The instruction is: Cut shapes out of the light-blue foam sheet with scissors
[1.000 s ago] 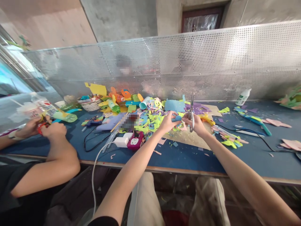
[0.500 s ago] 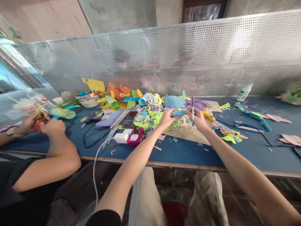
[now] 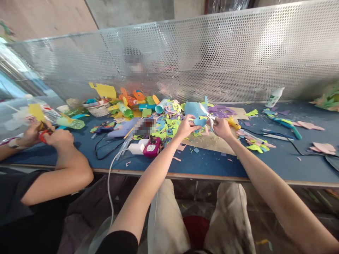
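A small blue paper piece (image 3: 200,122) is pinched in my left hand (image 3: 187,127) above the scrap-covered table. My right hand (image 3: 221,128) grips scissors (image 3: 210,118) by the handles, with the blades pointing up and to the left, just right of the blue piece. Behind my hands stands a larger light blue paper sheet (image 3: 192,108). Yellow-green, purple and pink scraps (image 3: 169,124) are heaped beside and beyond my left hand. Brown paper (image 3: 218,144) lies under my hands.
At the left, another person's hands (image 3: 59,139) hold red-handled scissors and yellow paper. A magenta device (image 3: 152,147) with a white cable, a basket (image 3: 98,109), a white bottle (image 3: 274,97) and a glue gun (image 3: 290,127) are on the table. A perforated metal panel (image 3: 164,53) stands behind.
The scissors in my right hand have turned from nearly upright edge-on to a leftward slant. The view has shifted slightly, and the other person's yellow paper now stands higher.
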`<state>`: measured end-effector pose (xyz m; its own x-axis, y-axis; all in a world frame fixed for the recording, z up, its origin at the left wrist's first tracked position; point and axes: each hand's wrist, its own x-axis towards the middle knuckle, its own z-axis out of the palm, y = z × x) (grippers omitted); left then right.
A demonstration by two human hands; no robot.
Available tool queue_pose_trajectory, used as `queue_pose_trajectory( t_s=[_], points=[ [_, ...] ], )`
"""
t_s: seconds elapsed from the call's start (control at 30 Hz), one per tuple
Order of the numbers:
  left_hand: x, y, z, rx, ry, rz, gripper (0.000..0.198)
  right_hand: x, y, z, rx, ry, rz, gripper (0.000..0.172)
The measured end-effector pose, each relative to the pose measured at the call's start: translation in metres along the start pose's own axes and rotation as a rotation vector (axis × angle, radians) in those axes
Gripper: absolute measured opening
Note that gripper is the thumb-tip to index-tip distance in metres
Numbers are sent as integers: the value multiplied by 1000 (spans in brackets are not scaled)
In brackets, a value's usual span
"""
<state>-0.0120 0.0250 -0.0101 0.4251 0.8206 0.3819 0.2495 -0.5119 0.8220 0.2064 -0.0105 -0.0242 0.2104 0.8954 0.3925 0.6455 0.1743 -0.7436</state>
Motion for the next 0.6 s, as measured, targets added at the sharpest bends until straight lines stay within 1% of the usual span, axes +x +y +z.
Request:
queue_pose_trajectory(
  t_s=[0.07,0.1,0.17,0.23,0.3,0.37,0.5,0.53,0.6],
  points=[
    [-1,1,1,15,-15,-1,60,-1,0,0,-174,4,-74,34],
    [-2,2,2,26,-30,1,61,-1,0,1,-216,0,-104,35],
    [-2,4,2,61,-72,15,60,-2,1,2,-235,-11,-130,34],
    [-3,5,2,115,-104,34,58,-2,2,3,-252,25,-127,32],
    [-4,4,1,164,-111,41,54,-1,3,3,-263,89,-82,31],
    [-3,3,0,189,-104,37,49,1,5,1,-236,163,-3,31],
    [-2,-1,-1,230,-96,68,53,4,8,-7,-140,282,106,35],
    [-2,-1,-1,237,-113,82,55,4,9,-9,-107,308,123,35],
    [-2,-1,0,234,-180,115,58,5,11,-10,61,355,167,37]
  ],
)
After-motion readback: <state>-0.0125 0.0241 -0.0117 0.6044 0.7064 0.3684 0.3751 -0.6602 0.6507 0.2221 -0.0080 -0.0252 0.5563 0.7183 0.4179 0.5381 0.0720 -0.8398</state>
